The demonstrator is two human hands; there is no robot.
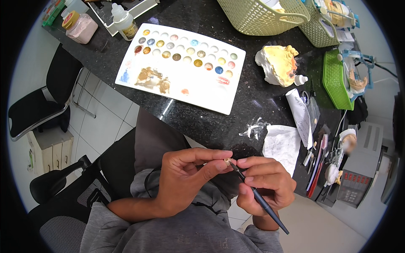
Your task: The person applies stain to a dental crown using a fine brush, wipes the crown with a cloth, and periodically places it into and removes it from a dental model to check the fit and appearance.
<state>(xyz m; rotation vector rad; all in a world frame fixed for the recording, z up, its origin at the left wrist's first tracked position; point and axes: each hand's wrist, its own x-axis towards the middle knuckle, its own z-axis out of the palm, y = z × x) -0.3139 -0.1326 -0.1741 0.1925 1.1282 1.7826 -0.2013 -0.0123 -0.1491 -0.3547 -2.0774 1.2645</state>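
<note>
Between the thumb and fingertips of my left hand (188, 179) is a tiny off-white dental crown (227, 161), largely covered by the fingers. My right hand (270, 183) grips a slim dark-handled brush (267, 207), its shaft slanting down to the right. The brush's fine tip meets the crown or lies right against it; I cannot tell which. Both hands are close together over my lap, in front of the bench edge. Beyond them on the bench lies a white palette (198, 95) with rows of wells holding coloured paints and brown smears on its flat part.
On the black bench (185, 122) a plaster dental model (276, 63) stands right of the palette, near a crumpled white paper (282, 145). Baskets (253, 19) line the back. Bottles (123, 23) stand at the far left; brushes and tools (318, 164) lie at the right, beside a grey machine (360, 168).
</note>
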